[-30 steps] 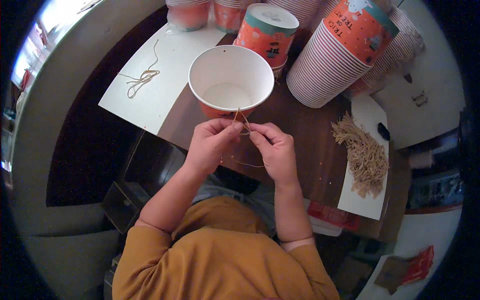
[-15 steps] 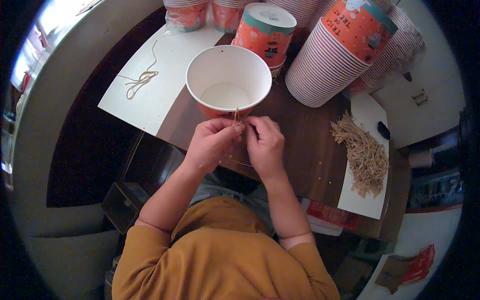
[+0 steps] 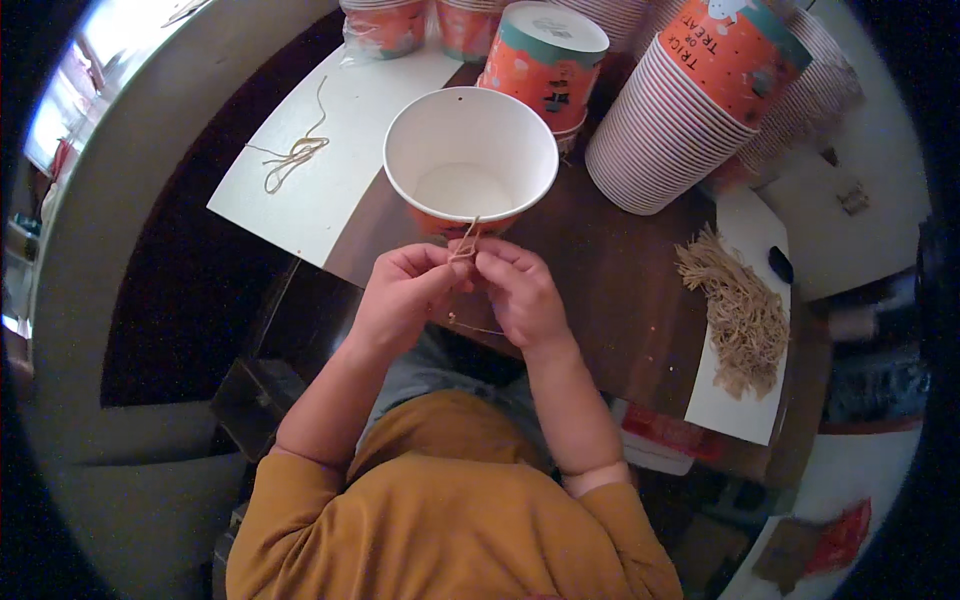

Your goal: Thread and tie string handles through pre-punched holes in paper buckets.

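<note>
An orange paper bucket (image 3: 470, 150) with a white inside stands upright on the brown table in front of me. Through its near rim runs a tan cord (image 3: 466, 245), looped between my fingertips. My left hand (image 3: 402, 290) pinches this cord from the left. From the right, my right hand (image 3: 522, 293) pinches it too, thumb and forefinger close to the left ones. A loose end of the cord dangles below my hands. The bucket's far wall has a small hole near the rim. My fingers partly hide the cord's loop.
An upside-down orange bucket (image 3: 550, 65) stands behind the open one. A tall leaning stack of nested buckets (image 3: 665, 130) is at the right, with more stacks behind. Tan cords lie in a heap (image 3: 745, 325) on a white board at right; another cord (image 3: 297, 152) lies on the left board.
The cord now forms a wider loop between my fingertips, and my hands have drawn slightly apart. The whole view has shifted a little, so the table things appear farther right.
</note>
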### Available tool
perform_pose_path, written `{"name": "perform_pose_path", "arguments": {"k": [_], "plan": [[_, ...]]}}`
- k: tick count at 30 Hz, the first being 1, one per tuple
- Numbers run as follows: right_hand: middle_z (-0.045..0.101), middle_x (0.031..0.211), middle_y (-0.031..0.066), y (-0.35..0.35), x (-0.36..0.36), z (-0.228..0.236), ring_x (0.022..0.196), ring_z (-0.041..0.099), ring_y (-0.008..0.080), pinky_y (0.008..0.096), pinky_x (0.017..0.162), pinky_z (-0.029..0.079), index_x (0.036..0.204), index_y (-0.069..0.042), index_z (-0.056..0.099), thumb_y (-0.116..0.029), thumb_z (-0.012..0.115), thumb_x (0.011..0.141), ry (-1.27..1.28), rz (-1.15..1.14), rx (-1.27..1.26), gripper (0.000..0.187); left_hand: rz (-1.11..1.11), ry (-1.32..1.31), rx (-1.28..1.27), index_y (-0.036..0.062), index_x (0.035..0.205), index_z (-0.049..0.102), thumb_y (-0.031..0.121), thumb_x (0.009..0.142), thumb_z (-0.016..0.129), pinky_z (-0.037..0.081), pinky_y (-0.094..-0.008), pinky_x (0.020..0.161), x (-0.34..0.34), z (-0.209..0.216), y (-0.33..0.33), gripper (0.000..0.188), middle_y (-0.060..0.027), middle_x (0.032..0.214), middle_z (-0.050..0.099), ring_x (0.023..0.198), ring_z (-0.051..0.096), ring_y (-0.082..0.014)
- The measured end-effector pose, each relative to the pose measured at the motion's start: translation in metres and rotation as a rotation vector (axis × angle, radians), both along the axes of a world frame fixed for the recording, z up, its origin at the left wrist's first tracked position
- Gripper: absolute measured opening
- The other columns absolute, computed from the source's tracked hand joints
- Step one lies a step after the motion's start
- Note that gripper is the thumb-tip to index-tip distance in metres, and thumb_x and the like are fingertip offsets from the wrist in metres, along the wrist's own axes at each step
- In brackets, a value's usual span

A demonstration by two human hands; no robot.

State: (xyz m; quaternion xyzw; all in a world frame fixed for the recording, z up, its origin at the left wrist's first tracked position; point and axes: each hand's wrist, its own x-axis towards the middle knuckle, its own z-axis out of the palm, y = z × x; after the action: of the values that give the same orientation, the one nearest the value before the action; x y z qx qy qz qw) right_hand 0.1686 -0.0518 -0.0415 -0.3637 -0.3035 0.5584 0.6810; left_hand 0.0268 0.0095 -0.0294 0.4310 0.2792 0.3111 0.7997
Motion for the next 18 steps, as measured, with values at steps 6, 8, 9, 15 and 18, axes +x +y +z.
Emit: {"name": "perform_pose_path", "arguments": {"k": [6,8,9,15,18], "plan": [[0.067,0.087,0.0025,0.000,-0.006,0.007,0.078,0.060,0.0091,0.0221,0.074,0.048,0.092,-0.003,0.068,-0.016,0.062,0.088,0.018,-0.056,-0.022,0.015,0.035,0.003,0.104,0.0006,0.090,0.064,0.011,0.086,0.064,0.041,-0.0172,0.050,-0.001,-0.001,0.000,0.011,-0.0031,0.076,0.066,0.058,0.054,-0.0040],[0.067,0.084,0.0019,-0.001,-0.004,0.011,0.075,0.060,0.0082,0.0222,0.072,0.048,0.089,-0.002,0.067,-0.017,0.064,0.087,-0.070,-0.232,-0.045,0.015,0.146,0.078,0.279,-0.0003,0.093,0.064,0.011,0.088,0.063,0.042,-0.0168,0.054,-0.002,0.008,-0.002,0.012,-0.0029,0.077,0.066,0.062,0.056,-0.0049],[0.067,0.084,0.0019,-0.002,-0.003,0.012,0.075,0.060,0.0082,0.0222,0.072,0.048,0.089,-0.002,0.067,-0.017,0.064,0.087,-0.070,-0.232,-0.046,0.015,0.146,0.078,0.278,-0.0003,0.093,0.064,0.011,0.088,0.063,0.042,-0.0168,0.054,-0.002,0.010,-0.003,0.012,-0.0029,0.077,0.066,0.062,0.056,-0.0049],[0.068,0.085,0.0036,-0.006,-0.003,0.015,0.074,0.061,0.0091,0.0230,0.070,0.048,0.089,-0.003,0.067,-0.016,0.064,0.087,0.075,-0.156,-0.064,0.013,0.414,0.043,0.508,-0.0016,0.093,0.063,0.004,0.085,0.063,0.046,-0.0183,0.061,0.014,0.009,-0.014,0.010,-0.0068,0.092,0.064,0.072,0.057,-0.0047],[0.068,0.085,0.0039,-0.006,-0.004,0.013,0.073,0.061,0.0092,0.0227,0.069,0.049,0.089,-0.003,0.066,-0.016,0.064,0.087,0.054,-0.160,-0.076,0.013,0.486,0.034,0.735,0.0002,0.092,0.064,-0.002,0.077,0.067,0.048,-0.0215,0.065,0.010,0.002,-0.016,0.015,-0.0090,0.098,0.058,0.074,0.058,-0.0095]]}}
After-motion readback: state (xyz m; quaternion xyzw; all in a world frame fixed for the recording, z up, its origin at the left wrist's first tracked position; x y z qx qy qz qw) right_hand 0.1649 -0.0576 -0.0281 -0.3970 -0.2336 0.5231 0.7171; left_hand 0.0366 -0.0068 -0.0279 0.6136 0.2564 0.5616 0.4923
